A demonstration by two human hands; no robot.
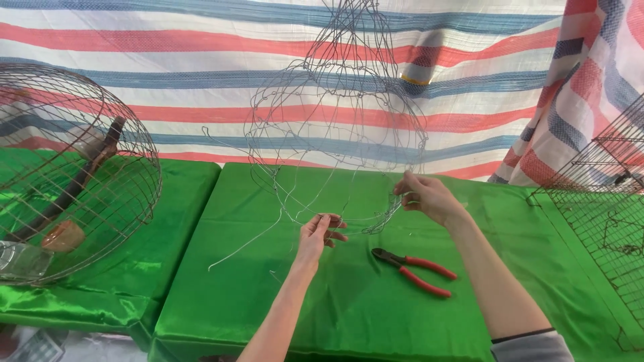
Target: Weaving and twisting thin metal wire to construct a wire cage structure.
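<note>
1. Wire mesh frame point(339, 127) hangs above the green tabletop point(349, 302), rim held low.
2. Left hand point(316, 236) fingers pinch the rim wire.
3. Right hand point(427, 198) fingers pinch the rim.
4. Red-handled pliers point(414, 271) lie near, untouched.

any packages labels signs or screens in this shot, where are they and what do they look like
None can be made out: no package, label, sign or screen.
Striped tarp: backdrop, white with red and blue bands, no print.
Clear container: far left edge, by the round wire cage; no label shows.
Both hands, left and right, grip a bare wire frame.
</note>
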